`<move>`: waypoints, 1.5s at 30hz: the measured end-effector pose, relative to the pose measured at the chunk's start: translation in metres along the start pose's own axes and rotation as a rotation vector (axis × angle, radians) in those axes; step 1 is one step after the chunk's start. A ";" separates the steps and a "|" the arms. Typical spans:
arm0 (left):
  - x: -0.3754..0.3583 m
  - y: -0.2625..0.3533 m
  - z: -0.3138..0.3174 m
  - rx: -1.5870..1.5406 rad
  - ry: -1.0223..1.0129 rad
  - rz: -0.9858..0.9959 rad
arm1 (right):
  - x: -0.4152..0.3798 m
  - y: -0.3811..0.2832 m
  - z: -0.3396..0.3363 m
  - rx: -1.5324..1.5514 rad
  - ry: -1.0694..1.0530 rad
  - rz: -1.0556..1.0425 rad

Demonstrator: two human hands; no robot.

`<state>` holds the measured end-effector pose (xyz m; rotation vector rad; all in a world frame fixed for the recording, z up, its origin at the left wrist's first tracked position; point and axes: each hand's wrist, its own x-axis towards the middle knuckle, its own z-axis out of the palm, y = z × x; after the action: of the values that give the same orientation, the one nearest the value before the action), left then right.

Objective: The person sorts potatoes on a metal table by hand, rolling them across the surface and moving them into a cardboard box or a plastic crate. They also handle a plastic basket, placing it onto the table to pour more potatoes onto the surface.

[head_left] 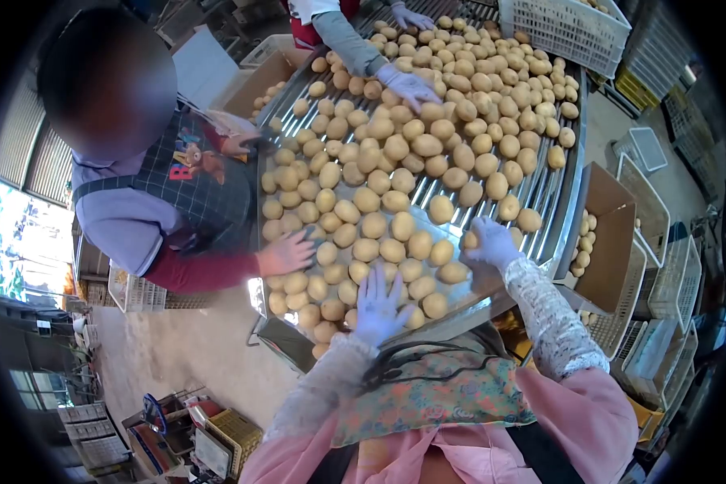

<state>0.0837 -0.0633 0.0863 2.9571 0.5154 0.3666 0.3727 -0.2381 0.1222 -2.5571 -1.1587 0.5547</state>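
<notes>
Many round, tan potatoes (371, 224) cover a metal sorting table with rollers (550, 198) and a smooth metal plate (477, 305) at its near end. My left hand (379, 308), in a pale purple glove, lies with fingers spread over potatoes at the near edge. Gloved the same way, my right hand (496, 244) has its fingers curled round a potato (469, 239) at the right of the plate. Another potato (453, 273) lies on the plate between my hands.
To the left, a co-worker's bare hand (286, 252) reaches among the potatoes. Across the table, another person's gloved hand (410, 86) touches them. A white crate (569, 36) stands at the far right, and a cardboard box (609, 230) with potatoes stands beside the right edge.
</notes>
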 end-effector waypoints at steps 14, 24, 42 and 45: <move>-0.002 -0.027 0.051 0.044 0.012 -0.368 | -0.052 -0.045 0.020 0.266 0.161 -0.235; -0.064 -0.095 -0.032 -0.120 -0.246 -0.024 | -0.074 0.069 0.006 0.627 0.595 0.104; -0.113 -0.076 -0.053 0.023 -0.158 -0.173 | -0.071 -0.067 0.099 -0.062 0.105 -0.537; -0.085 -0.079 -0.057 0.035 -0.049 -0.376 | -0.065 -0.115 0.095 0.002 0.054 -0.529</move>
<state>-0.0334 -0.0144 0.1106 2.8041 1.0557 0.2444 0.2148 -0.2053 0.0993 -2.1112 -1.7206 0.3522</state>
